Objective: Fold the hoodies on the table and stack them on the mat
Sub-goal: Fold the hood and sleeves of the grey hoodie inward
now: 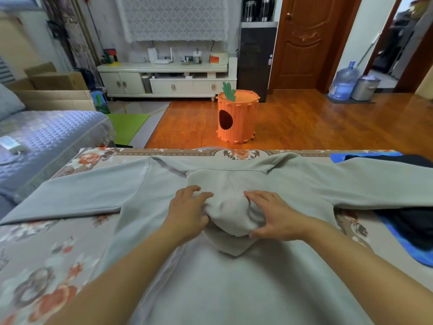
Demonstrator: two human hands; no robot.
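Note:
A pale grey hoodie lies spread flat across the table, back up, both sleeves stretched out to the sides. Its hood is turned down onto the back and bunched between my hands. My left hand grips the hood's left side, thumb tucked under the fabric. My right hand holds the hood's right side, fingers over the top and thumb below. At the right, a blue mat carries a dark folded garment; the hoodie's right sleeve lies across it.
The table has a floral cloth. A blue quilted sofa stands at the left. Beyond the table's far edge there is a wooden floor with an orange carrot-shaped box and a white TV cabinet.

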